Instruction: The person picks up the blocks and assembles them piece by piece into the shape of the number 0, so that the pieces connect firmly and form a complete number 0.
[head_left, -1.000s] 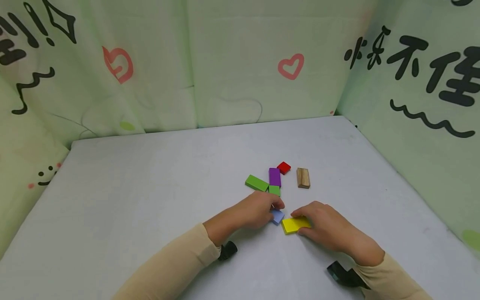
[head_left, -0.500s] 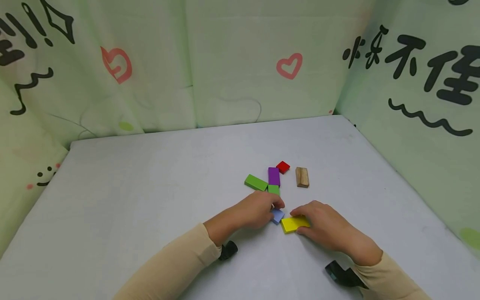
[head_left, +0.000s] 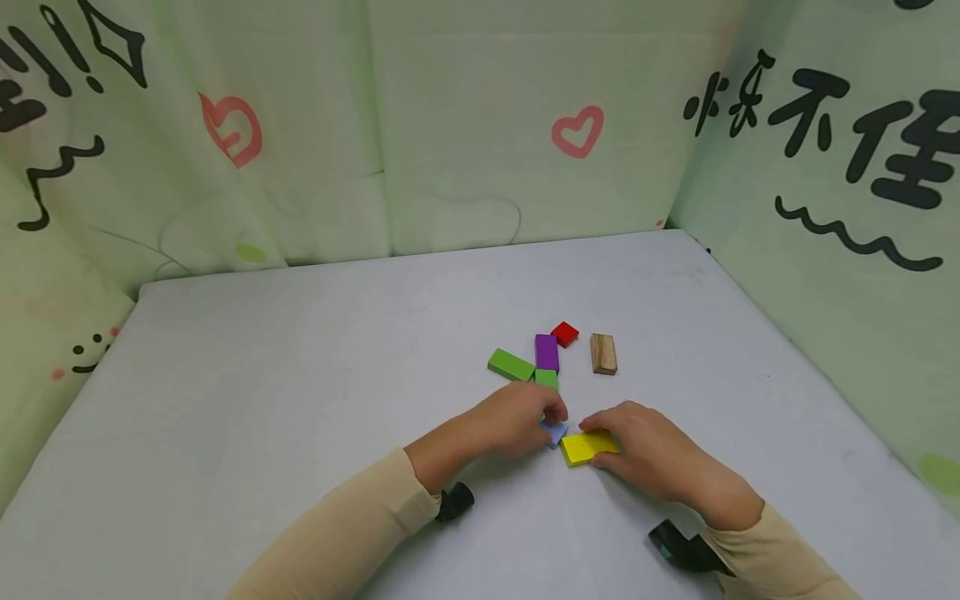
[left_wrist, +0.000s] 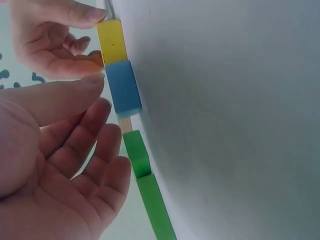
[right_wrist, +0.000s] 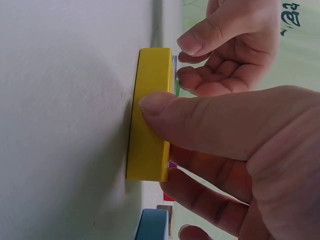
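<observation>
The right hand pinches a yellow wooden block lying flat on the table. In the right wrist view its thumb presses the long near side. My left hand is bent loosely over a light blue block. The left wrist view shows the thumb tip at the upper edge of this blue block, with its near side uncovered; contact cannot be told. The blue block meets the yellow block's end. Beyond the left fingers stand a small green block and a longer green block.
A purple block adjoins the small green one, with a red block at its far corner. A wood-grain block lies apart on the right. Another blue block shows below the yellow one in the right wrist view.
The left thumb has shifted slightly, covering more of the light blue block. The right hand keeps its grip on the yellow block. The head view has drifted slightly.
</observation>
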